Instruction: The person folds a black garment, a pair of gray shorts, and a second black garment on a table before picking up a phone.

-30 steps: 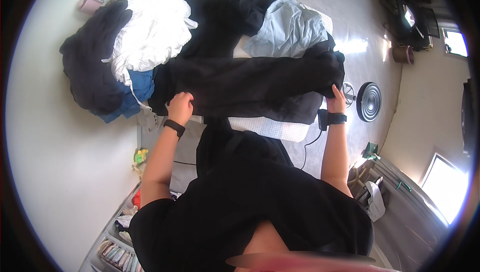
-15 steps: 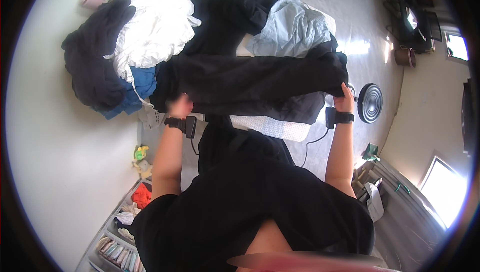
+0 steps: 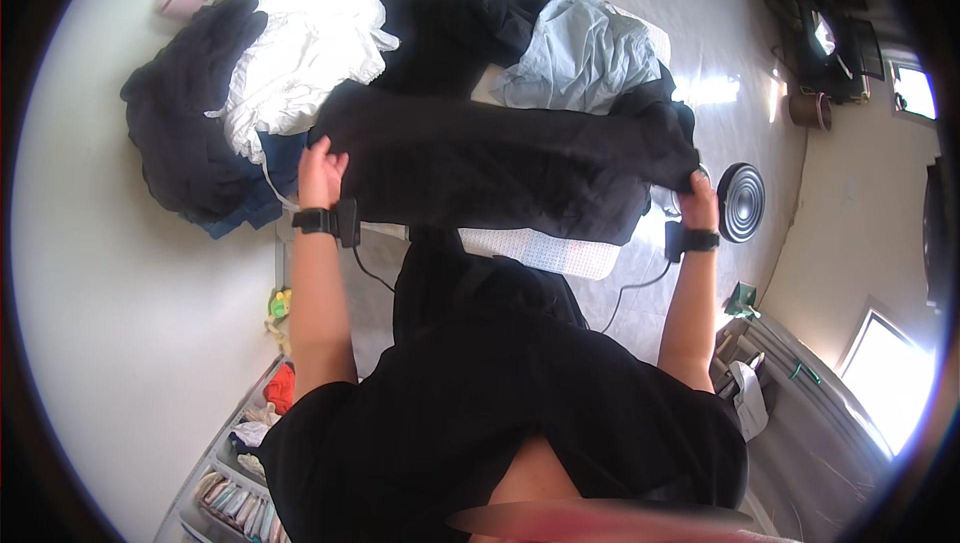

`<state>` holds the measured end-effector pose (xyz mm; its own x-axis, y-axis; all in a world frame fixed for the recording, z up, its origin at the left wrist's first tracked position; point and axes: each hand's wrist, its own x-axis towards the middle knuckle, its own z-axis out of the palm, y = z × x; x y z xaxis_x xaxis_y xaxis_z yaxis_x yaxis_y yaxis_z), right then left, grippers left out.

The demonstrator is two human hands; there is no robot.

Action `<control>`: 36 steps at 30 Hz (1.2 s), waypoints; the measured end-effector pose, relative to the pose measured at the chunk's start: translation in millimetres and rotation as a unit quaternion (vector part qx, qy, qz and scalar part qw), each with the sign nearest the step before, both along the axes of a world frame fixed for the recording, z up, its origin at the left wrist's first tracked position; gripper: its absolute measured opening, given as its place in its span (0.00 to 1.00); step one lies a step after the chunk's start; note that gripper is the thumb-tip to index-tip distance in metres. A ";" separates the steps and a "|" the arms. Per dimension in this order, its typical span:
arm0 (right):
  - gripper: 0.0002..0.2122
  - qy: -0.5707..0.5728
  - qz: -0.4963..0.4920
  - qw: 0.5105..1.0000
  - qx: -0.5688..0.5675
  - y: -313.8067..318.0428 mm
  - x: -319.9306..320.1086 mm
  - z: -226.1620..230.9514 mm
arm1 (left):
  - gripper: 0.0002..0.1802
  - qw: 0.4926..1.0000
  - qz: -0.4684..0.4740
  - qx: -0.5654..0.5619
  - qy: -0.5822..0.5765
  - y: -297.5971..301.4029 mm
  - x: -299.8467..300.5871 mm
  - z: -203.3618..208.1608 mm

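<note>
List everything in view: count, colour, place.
Black garment: one, black, centre
Pale garment: one, light blue, behind right
Black heap: count unclear, black, far side
White garment: one, white, left pile
Bulky garment: one, charcoal, far left
Blue cloth: count unclear, blue, under pile
Patterned cover: one, whitish, beneath garments
Round disc: one, black, right floor
Bright rectangles: two, white, right
Storage boxes: several, whitish, lower left
Shirt: one, black, bottom centre
Wristbands: two, black, wrists
Left hand, right hand: two, bare, at black garment's ends

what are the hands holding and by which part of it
A black garment, by its opposite ends: the left hand has its left end, the right hand its right end.
</note>
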<state>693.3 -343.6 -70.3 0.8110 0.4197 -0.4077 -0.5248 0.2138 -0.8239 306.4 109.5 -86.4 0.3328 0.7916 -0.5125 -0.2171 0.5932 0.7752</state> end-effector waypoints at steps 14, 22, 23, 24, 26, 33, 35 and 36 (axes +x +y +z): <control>0.07 0.120 -0.092 0.988 0.035 -40.3 -44.5 -77.6 | 0.07 0.975 -0.030 -0.045 0.215 -21.4 -38.5 -53.7; 0.18 0.146 -0.086 0.938 -0.303 -44.3 -54.5 -104.8 | 0.27 0.775 -0.127 0.340 0.518 -15.1 -28.1 -76.7; 0.26 0.157 -0.028 0.911 -0.380 -44.1 -55.6 -105.0 | 0.32 0.780 -0.093 0.376 0.491 -16.1 -18.4 -72.7; 0.33 0.173 0.030 0.888 -0.426 -44.9 -57.0 -108.4 | 0.32 0.781 -0.096 0.377 0.488 -12.3 -19.6 -75.9; 0.36 0.197 0.084 0.862 -0.460 -40.4 -62.8 -118.1 | 0.39 0.749 -0.188 0.339 0.538 -3.4 -25.3 -87.8; 0.41 0.219 0.113 0.863 -0.441 -44.1 -62.3 -161.6 | 0.28 0.779 -0.262 0.240 0.517 2.8 -15.8 -87.5; 0.32 0.259 0.025 0.889 -0.376 -42.0 -66.4 -162.2 | 0.19 0.837 -0.250 0.263 0.409 -10.1 -3.4 -71.1; 0.32 0.259 0.021 0.891 -0.373 -39.7 -68.0 -160.2 | 0.17 0.871 -0.241 0.233 0.359 -7.1 -11.5 -71.2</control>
<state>625.3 -383.3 -230.5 0.4238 -0.0986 -0.9004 -0.8702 -0.3200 -0.3746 294.9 102.4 -157.6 0.4097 0.8264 -0.3863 0.6097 0.0669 0.7898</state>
